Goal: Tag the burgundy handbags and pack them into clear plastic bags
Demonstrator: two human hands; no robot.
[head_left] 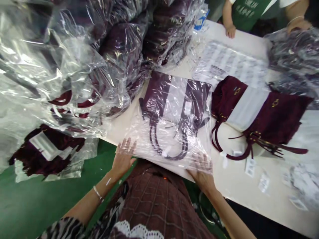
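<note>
A dark maroon handbag [196, 96] lies flat inside a clear plastic bag [134, 132] at the table's near edge, its looped handles toward me. White wrapping covers the middle of the handbag. My left hand [124, 156] rests with spread fingers at the plastic bag's lower left corner. Stretched out at the lower right corner, my right hand [202, 166] has its fingers under or against the clear film. A second maroon handbag [279, 116], unbagged, lies to the right with gold fittings, a white wrap band and paper tags.
Plastic-wrapped handbags [122, 46] are heaped at the back left. Another bagged maroon item [50, 152] lies low at left, over the green floor [30, 202]. Across the white table [271, 205], a co-worker's hands [230, 31] are near more plastic [294, 49]. Loose tags [264, 182] lie at right.
</note>
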